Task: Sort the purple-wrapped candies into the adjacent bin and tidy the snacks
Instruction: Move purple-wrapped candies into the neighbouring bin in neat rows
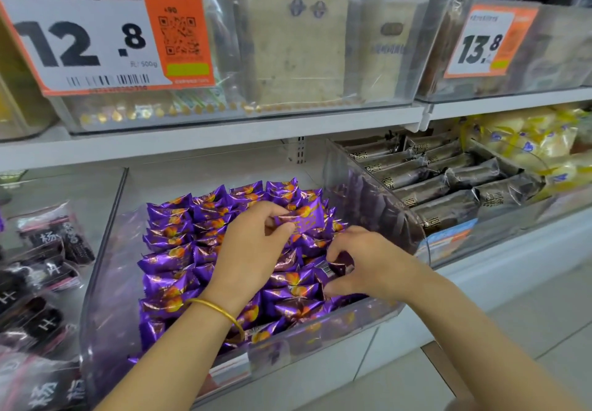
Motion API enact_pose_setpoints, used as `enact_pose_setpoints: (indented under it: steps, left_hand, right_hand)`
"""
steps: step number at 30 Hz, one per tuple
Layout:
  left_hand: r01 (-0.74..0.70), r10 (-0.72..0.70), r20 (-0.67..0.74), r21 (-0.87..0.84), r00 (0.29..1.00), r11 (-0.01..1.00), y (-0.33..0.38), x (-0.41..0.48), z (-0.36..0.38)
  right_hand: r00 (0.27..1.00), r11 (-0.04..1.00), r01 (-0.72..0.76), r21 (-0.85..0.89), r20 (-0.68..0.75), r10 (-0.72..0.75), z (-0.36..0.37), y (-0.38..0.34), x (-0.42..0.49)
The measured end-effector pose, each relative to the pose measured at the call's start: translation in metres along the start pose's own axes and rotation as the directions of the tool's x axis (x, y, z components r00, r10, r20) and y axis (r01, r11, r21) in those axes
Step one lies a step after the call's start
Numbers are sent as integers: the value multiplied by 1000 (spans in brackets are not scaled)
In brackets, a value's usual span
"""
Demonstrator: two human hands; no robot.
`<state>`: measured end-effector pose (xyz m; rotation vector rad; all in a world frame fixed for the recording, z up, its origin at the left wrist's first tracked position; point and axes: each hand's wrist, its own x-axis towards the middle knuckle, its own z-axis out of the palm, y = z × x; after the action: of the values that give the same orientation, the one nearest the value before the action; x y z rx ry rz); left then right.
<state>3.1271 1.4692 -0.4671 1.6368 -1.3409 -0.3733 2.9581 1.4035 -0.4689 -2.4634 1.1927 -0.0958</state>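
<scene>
A clear plastic bin on the lower shelf is packed with several purple-wrapped candies in rows. My left hand, with a gold bangle on the wrist, pinches one purple candy lifted slightly above the pile. My right hand reaches into the right side of the same bin, its fingers curled round another purple candy lying among the pile.
The adjacent bin to the right holds dark brown wrapped snacks. Yellow packs sit further right. Black-labelled bags lie to the left. An upper shelf carries clear bins and price tags reading 12.8 and 13.8.
</scene>
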Motion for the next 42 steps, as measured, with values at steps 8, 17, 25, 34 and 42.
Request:
enact_pose_setpoints:
  steps: [8, 17, 25, 34, 42]
  left_hand:
    - [36, -35, 43, -42, 998, 998, -4, -2, 2]
    - [70, -65, 48, -112, 997, 991, -4, -2, 4]
    - [90, -84, 39, -170, 996, 981, -1, -3, 4]
    - [70, -69, 10, -189, 998, 979, -5, -4, 3]
    - [67, -72, -17, -196, 997, 978, -7, -4, 1]
  right_hand:
    - [995, 977, -33, -210, 89, 53, 0, -11, 0]
    - [999, 999, -21, -50, 25, 22, 0, 11, 6]
    - [994, 993, -60, -105, 89, 70, -3, 7, 8]
    - [968, 986, -21, 166, -244, 62, -5, 4, -3]
    - [999, 998, 39, 40, -25, -38, 4, -12, -3]
